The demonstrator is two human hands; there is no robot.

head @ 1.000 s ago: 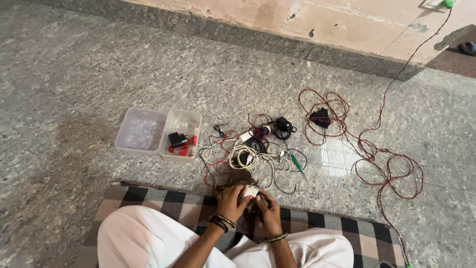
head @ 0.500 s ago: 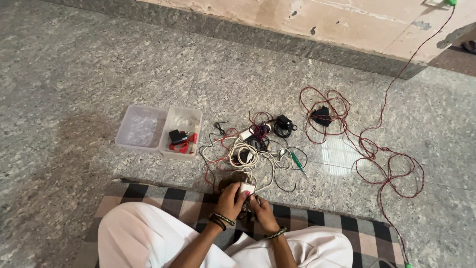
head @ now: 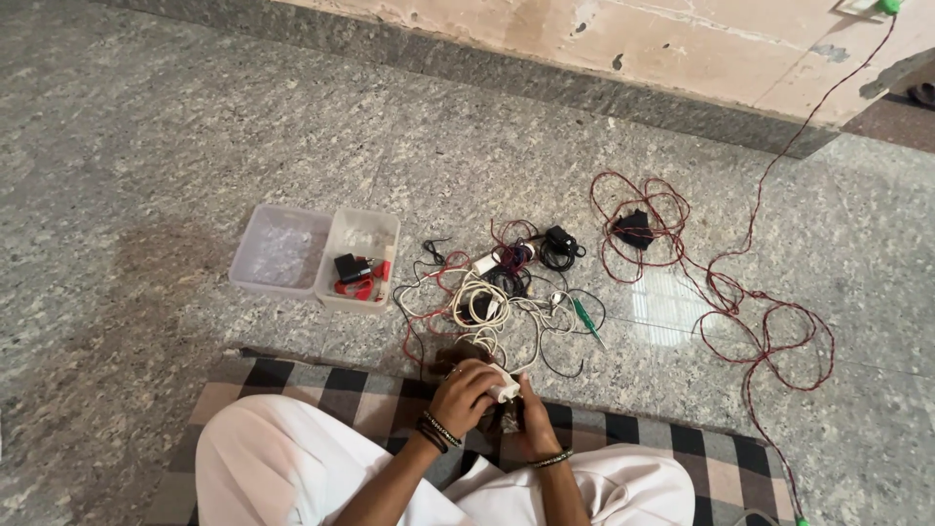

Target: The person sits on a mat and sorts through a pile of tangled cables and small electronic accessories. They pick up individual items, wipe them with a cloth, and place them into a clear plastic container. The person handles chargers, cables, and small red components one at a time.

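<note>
Grey speckled stone floor (head: 175,146) fills most of the view, with a peeling pink wall (head: 701,39) behind. Nearest the person lies a black-and-cream checked mat (head: 321,394). A long red wire (head: 750,321) loops to the right. Two clear plastic boxes (head: 314,256) without labels stand left of a tangle of white, black and red cables (head: 497,297). Both hands grasp a small white plug adapter (head: 504,388) over the mat edge: left hand (head: 463,394) closed around it, right hand (head: 534,419) pinching beneath. Its cord runs into the tangle, so I judge a pull could drag the pile or tighten knots.
</note>
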